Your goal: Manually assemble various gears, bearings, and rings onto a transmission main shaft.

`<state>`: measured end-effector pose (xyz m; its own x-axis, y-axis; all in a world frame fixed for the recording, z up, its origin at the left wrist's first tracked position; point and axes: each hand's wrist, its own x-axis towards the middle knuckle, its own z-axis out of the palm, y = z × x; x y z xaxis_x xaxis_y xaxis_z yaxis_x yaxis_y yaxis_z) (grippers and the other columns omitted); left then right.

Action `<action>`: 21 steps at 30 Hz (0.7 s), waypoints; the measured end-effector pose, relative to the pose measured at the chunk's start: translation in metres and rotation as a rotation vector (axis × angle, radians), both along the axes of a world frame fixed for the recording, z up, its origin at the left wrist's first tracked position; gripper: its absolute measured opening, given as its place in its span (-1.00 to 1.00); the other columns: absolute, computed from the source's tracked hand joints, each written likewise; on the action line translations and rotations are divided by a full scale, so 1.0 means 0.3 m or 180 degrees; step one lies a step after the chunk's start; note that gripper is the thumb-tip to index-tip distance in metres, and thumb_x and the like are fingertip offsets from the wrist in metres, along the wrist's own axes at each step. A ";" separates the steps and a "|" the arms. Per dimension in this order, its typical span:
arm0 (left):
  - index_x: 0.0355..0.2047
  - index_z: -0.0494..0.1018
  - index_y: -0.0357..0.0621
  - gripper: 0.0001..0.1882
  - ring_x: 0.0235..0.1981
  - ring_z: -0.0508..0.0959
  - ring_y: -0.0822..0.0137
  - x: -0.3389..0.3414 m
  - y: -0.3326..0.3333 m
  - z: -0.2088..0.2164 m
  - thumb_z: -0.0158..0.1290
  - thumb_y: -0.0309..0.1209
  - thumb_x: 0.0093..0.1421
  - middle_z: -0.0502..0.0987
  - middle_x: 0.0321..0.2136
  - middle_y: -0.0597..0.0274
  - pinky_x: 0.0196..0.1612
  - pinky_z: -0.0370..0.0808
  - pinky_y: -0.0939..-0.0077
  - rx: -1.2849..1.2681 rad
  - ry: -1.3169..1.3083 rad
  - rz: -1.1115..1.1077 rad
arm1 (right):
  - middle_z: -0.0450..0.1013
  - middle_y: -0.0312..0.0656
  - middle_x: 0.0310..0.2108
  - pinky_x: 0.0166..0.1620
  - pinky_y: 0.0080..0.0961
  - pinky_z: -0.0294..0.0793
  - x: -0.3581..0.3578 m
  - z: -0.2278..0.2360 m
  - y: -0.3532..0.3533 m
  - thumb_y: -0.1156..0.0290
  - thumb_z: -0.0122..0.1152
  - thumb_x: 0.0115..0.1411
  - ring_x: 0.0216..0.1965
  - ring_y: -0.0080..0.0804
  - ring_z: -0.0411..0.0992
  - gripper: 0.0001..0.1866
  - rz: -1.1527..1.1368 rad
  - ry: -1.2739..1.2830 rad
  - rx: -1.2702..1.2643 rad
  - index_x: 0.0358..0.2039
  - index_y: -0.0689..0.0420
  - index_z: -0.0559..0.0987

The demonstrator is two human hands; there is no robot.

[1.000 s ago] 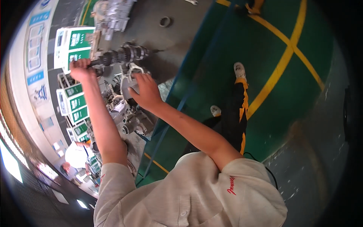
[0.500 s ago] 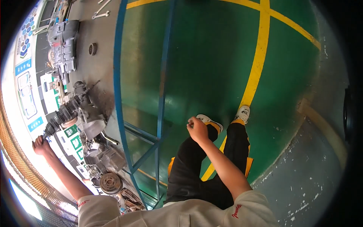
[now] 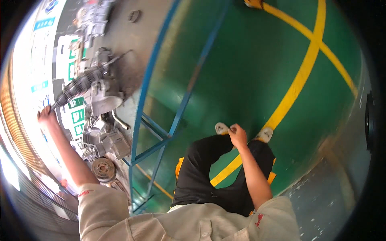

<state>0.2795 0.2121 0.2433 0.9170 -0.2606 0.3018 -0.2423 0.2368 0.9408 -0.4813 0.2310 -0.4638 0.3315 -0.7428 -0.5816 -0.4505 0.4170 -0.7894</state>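
At the far left, my left hand point(image 3: 47, 115) is closed around the thin end of a dark gear shaft point(image 3: 82, 85) with several toothed gears along it. The shaft slants up and right over the bench, beside grey metal housings. Whether its far end touches them I cannot tell. My right hand point(image 3: 238, 135) hangs in front of my legs, above the floor, with its fingers curled together. Anything within those fingers is hidden.
A workbench point(image 3: 140, 48) with a blue frame point(image 3: 149, 78) runs along my left. On it are a gearbox housing point(image 3: 94, 20), a small ring-shaped part point(image 3: 134, 16), a round rusty disc point(image 3: 103, 169) and a metal casing point(image 3: 116, 142). Yellow lines point(image 3: 295, 86) cross the green floor.
The view has shifted, so the bench and floor lines sit farther right. My left hand still grips the gear shaft. My right hand appears farther right, fingers still curled.
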 end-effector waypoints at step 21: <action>-0.69 0.02 0.10 -0.51 -0.75 -0.01 0.42 -0.613 -0.425 -0.347 -0.06 -0.32 0.38 -0.02 -0.76 0.43 -0.61 0.02 0.40 -0.0423 0.0591 -0.0238 | 0.31 0.05 0.27 0.24 -0.16 0.42 1.105 1.132 -0.943 0.30 0.55 -0.05 0.26 0.05 0.34 -0.17 0.1554 -0.1015 -0.2359 0.24 0.18 0.38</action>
